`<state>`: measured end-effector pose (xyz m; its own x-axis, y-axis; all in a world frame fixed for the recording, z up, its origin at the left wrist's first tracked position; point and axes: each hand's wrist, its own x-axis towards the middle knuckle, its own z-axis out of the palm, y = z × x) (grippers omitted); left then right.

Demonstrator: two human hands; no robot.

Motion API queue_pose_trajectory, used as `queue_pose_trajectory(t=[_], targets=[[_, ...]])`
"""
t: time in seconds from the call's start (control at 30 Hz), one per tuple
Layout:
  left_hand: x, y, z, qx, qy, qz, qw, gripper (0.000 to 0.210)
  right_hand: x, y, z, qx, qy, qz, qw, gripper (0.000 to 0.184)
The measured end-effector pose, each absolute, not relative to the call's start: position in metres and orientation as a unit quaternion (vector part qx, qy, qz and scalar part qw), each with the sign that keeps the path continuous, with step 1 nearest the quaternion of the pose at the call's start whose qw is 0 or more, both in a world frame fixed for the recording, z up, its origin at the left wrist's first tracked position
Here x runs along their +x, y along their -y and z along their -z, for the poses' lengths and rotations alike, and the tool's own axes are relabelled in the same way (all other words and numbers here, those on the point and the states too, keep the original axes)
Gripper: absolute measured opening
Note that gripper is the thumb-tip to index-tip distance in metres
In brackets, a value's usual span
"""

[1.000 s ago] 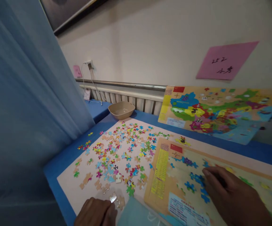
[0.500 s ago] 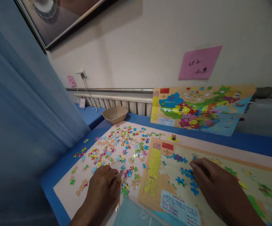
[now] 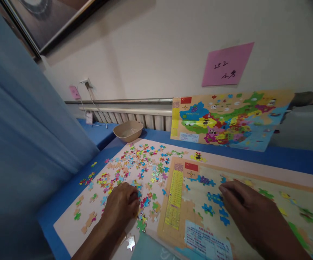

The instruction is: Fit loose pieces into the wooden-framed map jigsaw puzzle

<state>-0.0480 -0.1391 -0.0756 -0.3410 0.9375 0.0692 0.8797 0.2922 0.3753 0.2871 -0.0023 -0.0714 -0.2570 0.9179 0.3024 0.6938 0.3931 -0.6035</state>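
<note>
Left hand lies palm down on the scatter of loose puzzle pieces; fingers curled over a few pieces at the near edge of the scatter; whether a piece is pinched under the fingers cannot be told, since the knuckles hide it.

Right hand rests flat on the puzzle board, fingers extended and unclenched, grasping nothing; fingertips touch a cluster of blue pieces already seated in the board; more blue pieces lie just beside the hand toward the near edge.

Puzzle board: wooden frame, yellow table printed down its left side, small red flag at its upper left corner; board lies on a pale pink mat, directly right of the loose pieces.

Mat sits on a blue tabletop; a few stray pieces lie off the mat on the blue surface at left.

Beige bowl stands at the far edge of the tabletop, beyond the scatter; reference map picture leans upright against the wall behind the board; pink paper note is stuck on the wall above it; blue curtain hangs at left.
</note>
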Motion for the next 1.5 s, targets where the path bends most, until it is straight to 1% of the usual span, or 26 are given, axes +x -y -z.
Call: queue_pose_trajectory(t=[0.2, 0.37, 0.5, 0.63, 0.77, 0.9, 1.03, 1.13, 1.23, 1.33, 1.5], targets=[[-0.047, 0.14, 0.085, 0.52, -0.816, -0.223, 0.117, 0.011, 0.285, 0.005, 0.071, -0.515, 0.778, -0.179, 0.312, 0.037], [-0.047, 0.139, 0.088, 0.509, -0.818, -0.235, 0.127, 0.012, 0.286, 0.004, 0.074, -0.514, 0.78, -0.181, 0.309, 0.037], [-0.048, 0.138, 0.089, 0.509, -0.822, -0.227, 0.121, 0.017, 0.285, 0.003, 0.075, -0.513, 0.778, -0.185, 0.312, 0.037], [-0.046, 0.138, 0.086, 0.524, -0.82, -0.209, 0.099, 0.01, 0.284, 0.003, 0.072, -0.512, 0.779, -0.183, 0.312, 0.037], [-0.045, 0.139, 0.082, 0.548, -0.811, -0.192, 0.077, 0.014, 0.285, 0.0, 0.072, -0.513, 0.778, -0.178, 0.316, 0.036], [-0.045, 0.14, 0.084, 0.561, -0.804, -0.184, 0.064, 0.012, 0.287, -0.004, 0.077, -0.511, 0.777, -0.17, 0.327, 0.038], [-0.043, 0.14, 0.089, 0.612, -0.766, -0.179, 0.074, 0.011, 0.287, -0.003, 0.08, -0.508, 0.775, -0.163, 0.339, 0.039], [-0.04, 0.137, 0.091, 0.646, -0.743, -0.153, 0.086, 0.009, 0.287, -0.003, 0.078, -0.509, 0.776, -0.166, 0.333, 0.04], [-0.038, 0.135, 0.092, 0.648, -0.744, -0.134, 0.092, 0.008, 0.286, -0.003, 0.077, -0.517, 0.773, -0.171, 0.326, 0.042], [-0.039, 0.135, 0.092, 0.636, -0.753, -0.141, 0.092, 0.008, 0.287, -0.003, 0.077, -0.521, 0.769, -0.176, 0.328, 0.042], [-0.044, 0.135, 0.093, 0.633, -0.757, -0.134, 0.088, 0.014, 0.287, -0.004, 0.078, -0.521, 0.767, -0.191, 0.322, 0.04]])
